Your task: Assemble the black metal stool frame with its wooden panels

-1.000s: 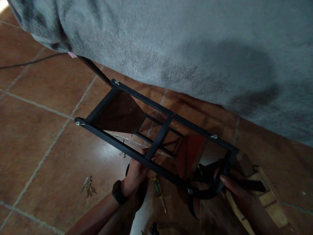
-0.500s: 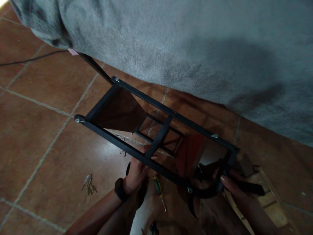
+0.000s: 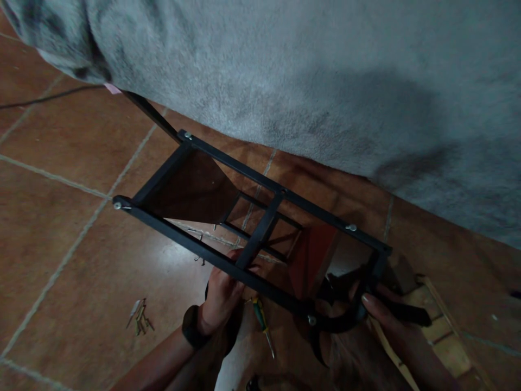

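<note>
Above a tiled floor [image 3: 61, 228], black metal frame [image 3: 248, 217] held off the ground, long axis running from upper left to lower right. Left hand [image 3: 222, 296] curled around the near rail beside the crossbar; right hand [image 3: 391, 326] at the lower-right corner, grip probably closed there, though dim. Screwdriver [image 3: 260, 320] below, loose screws [image 3: 139, 321] left, grey blanket [image 3: 325, 70] beyond.

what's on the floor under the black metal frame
Seen through the black metal frame: tiled floor, a few loose screws and a green-handled screwdriver by the left hand. The frame's dark panels hide whatever lies beneath them.
</note>
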### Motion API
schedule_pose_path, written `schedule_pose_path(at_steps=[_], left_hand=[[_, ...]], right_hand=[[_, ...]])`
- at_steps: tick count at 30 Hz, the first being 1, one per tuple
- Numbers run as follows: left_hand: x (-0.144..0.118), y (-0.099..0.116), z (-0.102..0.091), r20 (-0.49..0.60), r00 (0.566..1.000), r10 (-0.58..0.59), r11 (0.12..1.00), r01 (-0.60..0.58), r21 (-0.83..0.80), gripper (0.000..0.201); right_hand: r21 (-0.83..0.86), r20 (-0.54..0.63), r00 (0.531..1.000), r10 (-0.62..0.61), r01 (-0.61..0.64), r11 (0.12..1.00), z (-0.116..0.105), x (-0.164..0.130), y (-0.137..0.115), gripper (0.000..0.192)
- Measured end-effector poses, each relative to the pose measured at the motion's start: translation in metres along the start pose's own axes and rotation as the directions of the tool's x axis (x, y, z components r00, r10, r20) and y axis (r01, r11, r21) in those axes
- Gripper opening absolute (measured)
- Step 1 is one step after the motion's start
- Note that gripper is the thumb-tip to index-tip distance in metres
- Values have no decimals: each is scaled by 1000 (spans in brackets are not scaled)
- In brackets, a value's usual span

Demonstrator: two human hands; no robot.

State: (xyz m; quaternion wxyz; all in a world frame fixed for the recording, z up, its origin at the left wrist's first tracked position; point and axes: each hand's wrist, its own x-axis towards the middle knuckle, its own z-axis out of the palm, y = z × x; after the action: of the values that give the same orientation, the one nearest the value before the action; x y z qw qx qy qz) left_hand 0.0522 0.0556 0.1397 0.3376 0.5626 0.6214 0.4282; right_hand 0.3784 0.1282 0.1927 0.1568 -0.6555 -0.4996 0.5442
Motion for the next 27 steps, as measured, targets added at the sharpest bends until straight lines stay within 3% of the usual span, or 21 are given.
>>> schedule_pose_path(at_steps=[7,12,18,22,27], left_hand=[[-10,-15,5,-20,999,-43,998,42,-44,23],[-5,-1,7,4,1000,-20,998,20,-60,21],[2,7,-3,-58,998,38,999,-39,-24,23],[-2,4,-3,13,999,45,999,-45,2,17],[-2,2,3,-19,999,-41,993,39,-111,26]], right_hand=[[31,30,999,28,-29,999,4,-3,-5,36],[65,33,999,40,-42,997,5,-4,-1,38],[84,58,998,9,-14,996,2,-5,0,35],[61,33,999,-11,8,998,-5,-7,4,32],[5,20,1000,4,-4,1000,-13,-10,12,30]])
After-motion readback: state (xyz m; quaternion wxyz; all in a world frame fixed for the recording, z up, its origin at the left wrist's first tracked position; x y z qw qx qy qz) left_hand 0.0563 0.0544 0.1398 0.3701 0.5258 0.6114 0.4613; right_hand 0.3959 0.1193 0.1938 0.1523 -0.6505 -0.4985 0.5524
